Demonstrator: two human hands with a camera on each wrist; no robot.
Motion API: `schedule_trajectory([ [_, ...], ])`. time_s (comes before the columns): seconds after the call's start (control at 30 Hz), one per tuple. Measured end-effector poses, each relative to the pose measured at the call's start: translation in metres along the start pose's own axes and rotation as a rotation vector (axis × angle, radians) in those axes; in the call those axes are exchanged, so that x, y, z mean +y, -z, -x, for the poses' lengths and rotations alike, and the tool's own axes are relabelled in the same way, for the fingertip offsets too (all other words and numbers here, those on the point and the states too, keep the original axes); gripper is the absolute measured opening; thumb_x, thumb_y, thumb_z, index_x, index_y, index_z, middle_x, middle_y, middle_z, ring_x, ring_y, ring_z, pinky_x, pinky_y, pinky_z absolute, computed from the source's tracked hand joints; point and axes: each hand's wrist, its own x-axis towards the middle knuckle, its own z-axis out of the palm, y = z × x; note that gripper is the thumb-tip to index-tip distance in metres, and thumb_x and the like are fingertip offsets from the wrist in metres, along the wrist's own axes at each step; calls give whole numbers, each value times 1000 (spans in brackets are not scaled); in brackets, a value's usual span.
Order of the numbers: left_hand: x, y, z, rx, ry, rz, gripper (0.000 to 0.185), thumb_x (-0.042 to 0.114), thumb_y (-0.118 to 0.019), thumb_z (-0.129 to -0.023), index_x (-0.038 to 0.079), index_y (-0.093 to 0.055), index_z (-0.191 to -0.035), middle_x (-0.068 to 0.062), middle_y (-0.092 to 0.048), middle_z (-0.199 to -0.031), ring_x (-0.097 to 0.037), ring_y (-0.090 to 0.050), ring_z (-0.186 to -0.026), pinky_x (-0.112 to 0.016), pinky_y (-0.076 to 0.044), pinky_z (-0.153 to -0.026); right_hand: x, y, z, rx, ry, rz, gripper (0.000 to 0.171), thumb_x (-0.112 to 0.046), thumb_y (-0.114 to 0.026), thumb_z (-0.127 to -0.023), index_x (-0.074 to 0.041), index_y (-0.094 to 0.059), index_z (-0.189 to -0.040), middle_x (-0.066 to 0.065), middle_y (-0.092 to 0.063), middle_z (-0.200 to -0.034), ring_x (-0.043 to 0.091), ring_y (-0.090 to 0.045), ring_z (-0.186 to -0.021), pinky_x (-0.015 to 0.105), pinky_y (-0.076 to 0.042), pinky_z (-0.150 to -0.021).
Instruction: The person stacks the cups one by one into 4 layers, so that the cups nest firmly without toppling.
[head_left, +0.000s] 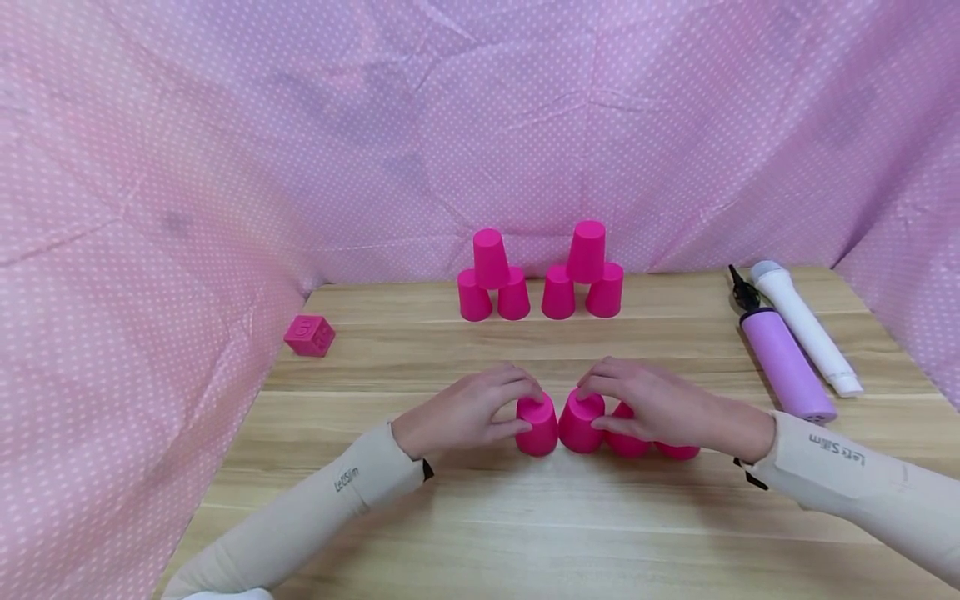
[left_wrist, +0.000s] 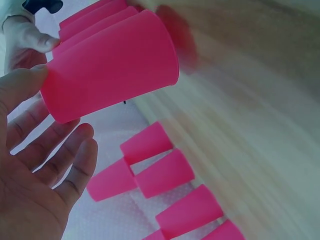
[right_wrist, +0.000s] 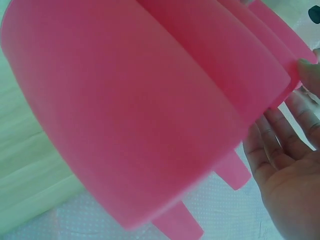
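Several pink cups stand upside down in a row across the near middle of the table. My left hand [head_left: 474,410] pinches the leftmost cup [head_left: 538,432] near its top, thumb on the near side and fingers on the far side. The neighbouring cup [head_left: 579,432] is held the same way by my right hand [head_left: 663,406]. Beneath the right hand, two more cups, a third one [head_left: 628,447] and the rightmost [head_left: 678,452], are partly hidden. In the left wrist view, the thumb presses the upper edge of the held cup [left_wrist: 110,65].
Two small cup pyramids stand at the back, topped by a left cup [head_left: 491,258] and a right cup [head_left: 587,252]. A pink cube [head_left: 309,336] sits at the left edge. On the right lie a purple hand pump [head_left: 787,364] and a white microphone [head_left: 808,329]. Dotted pink cloth [head_left: 420,150] surrounds the table.
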Motion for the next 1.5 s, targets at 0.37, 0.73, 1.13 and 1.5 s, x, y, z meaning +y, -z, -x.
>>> schedule_trajectory([
  [0.37,-9,21,-3,115,-47,-15,33,26,-64,-77,15,-54,-107,10,-47,-106,-1,-42,-99,-15,-36,-82,5,11,-11,60,74,13,40,-29,-73,-67,-15,-57,-100,-7,-51,-98,6,-48,-89,23,-45,-72],
  [0.73,-21,57,-10,313,-52,-105,34,22,-67,-74,11,-56,-103,4,-49,-101,-6,-44,-92,-18,-39,-77,18,37,-39,129,70,47,36,-30,-72,-68,-13,-58,-96,-4,-53,-93,9,-48,-84,27,-45,-69],
  [1.13,-36,104,-38,413,4,-171,28,19,-66,-75,6,-56,-97,0,-51,-91,-12,-46,-85,-22,-39,-73,39,71,-76,282,0,76,32,-26,-72,-69,-10,-58,-93,-3,-52,-84,11,-46,-76,26,-39,-67],
  [1.5,-61,144,-75,405,208,-250,30,29,-58,-81,9,-54,-103,0,-51,-96,-14,-46,-90,-24,-38,-78,64,85,-116,313,-175,114,24,-23,-68,-74,-10,-58,-91,1,-53,-82,20,-43,-80,30,-36,-65],
])
